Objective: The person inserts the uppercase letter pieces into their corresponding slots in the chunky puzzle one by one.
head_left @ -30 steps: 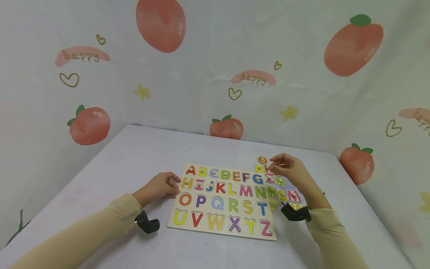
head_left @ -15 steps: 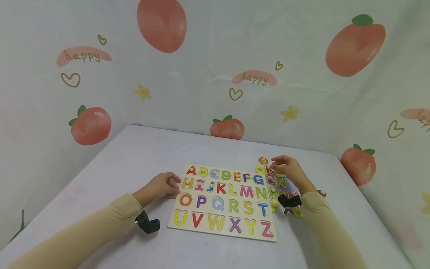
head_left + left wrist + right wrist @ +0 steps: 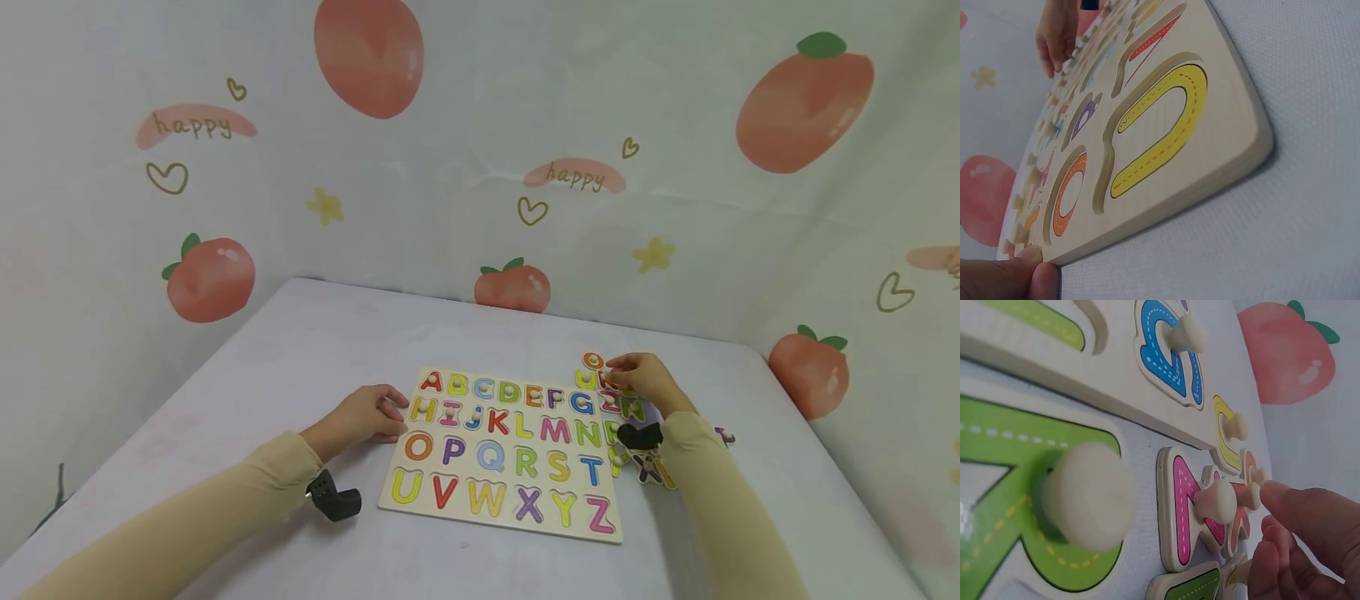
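Note:
An alphabet puzzle board (image 3: 424,505) lies flat, with knobbed letters A to J in the recesses of its upper rows. My left hand (image 3: 360,417) rests at its left edge; in the left wrist view a thumb (image 3: 1030,255) and a finger touch the edge. Beyond the board's upper right corner, my right hand (image 3: 648,382) reaches over loose letters with thumb and fingers apart. Its fingertips are right at the knob of the red K (image 3: 1239,519). Close by are the orange O (image 3: 592,361), the yellow U (image 3: 1225,447) and the pink Z (image 3: 1183,509).
More loose knobbed letters, among them a green R (image 3: 1094,572) and a purple X (image 3: 649,469), lie along the board's right side, partly under my right sleeve (image 3: 720,483). A patterned cloth (image 3: 442,167) hangs behind the white table (image 3: 360,325).
My right wrist has dropped lower and swung inward over the loose letters, hiding the pink M and others, while its fingers stay around the K. The left hand holds its place.

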The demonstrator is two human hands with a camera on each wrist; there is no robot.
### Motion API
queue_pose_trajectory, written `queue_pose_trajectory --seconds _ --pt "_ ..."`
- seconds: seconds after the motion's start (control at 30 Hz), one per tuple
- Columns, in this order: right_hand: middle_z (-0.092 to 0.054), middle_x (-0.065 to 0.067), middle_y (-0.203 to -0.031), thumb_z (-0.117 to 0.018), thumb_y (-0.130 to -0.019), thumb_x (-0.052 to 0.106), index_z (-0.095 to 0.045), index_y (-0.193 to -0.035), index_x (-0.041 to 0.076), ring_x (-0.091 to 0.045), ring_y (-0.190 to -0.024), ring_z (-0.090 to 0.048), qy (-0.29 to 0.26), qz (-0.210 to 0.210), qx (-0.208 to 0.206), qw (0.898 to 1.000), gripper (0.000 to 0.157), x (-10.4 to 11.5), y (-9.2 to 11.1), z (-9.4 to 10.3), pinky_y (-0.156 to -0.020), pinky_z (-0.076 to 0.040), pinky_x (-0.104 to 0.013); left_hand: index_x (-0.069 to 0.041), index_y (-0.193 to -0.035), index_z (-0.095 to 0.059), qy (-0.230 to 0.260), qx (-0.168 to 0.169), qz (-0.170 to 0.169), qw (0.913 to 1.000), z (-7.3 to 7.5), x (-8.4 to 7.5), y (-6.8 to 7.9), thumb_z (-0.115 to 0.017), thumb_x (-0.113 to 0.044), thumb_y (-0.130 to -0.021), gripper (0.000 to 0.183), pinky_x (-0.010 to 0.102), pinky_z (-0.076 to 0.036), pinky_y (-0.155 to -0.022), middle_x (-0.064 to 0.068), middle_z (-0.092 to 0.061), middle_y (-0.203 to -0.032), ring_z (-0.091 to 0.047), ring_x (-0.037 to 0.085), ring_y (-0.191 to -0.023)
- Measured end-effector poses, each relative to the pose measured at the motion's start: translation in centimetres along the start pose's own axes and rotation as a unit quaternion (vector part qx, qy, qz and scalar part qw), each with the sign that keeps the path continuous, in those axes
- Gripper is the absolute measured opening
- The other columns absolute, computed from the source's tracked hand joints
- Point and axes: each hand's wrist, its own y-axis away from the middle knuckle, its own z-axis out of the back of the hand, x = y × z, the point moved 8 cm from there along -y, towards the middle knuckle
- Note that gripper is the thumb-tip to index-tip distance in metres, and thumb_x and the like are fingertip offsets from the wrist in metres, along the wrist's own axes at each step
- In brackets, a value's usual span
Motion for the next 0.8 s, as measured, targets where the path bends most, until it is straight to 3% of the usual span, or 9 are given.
queue_pose_trajectory --seconds 0.2,0.43,0.8 --pt "-0.065 -0.008 -0.100 -0.068 -0.090 0.018 -0.061 -0.122 -0.003 -0.015 -0.084 -0.057 0.007 0.011 0.000 1.000 0.039 0.24 -0.12 -0.09 -0.073 -0.049 -0.023 0.001 -0.117 -0.057 -0.002 0.002 -0.005 1.0000 -0.06 -0.24 0.19 -0.072 0.000 -0.082 0.039 0.024 -0.059 -0.067 0.010 -0.060 -0.091 -0.061 0.015 -0.073" --pt "-0.065 -0.005 -0.094 -0.070 -0.089 0.016 -0.062 -0.117 -0.004 -0.011 -0.079 -0.059 -0.015 -0.005 0.010 1.000 0.035 -0.10 -0.24 -0.39 -0.070 -0.051 -0.019 0.001 -0.117 -0.057 -0.002 0.004 -0.001 1.0000 -0.11 -0.22 0.34 -0.072 0.000 -0.082 0.038 0.025 -0.059 -0.066 0.010 -0.060 -0.091 -0.061 0.015 -0.073" --pt "-0.071 -0.006 -0.093 -0.069 -0.090 0.018 -0.067 -0.109 -0.002 -0.013 -0.080 -0.062 0.004 -0.002 0.021 1.000 0.027 -0.25 -0.89 -0.64 -0.072 -0.052 -0.022 0.002 -0.117 -0.057 0.000 0.005 -0.003 1.0000 -0.11 -0.30 0.36 -0.073 -0.001 -0.082 0.039 0.025 -0.059 -0.066 0.011 -0.060 -0.090 -0.060 0.015 -0.072"
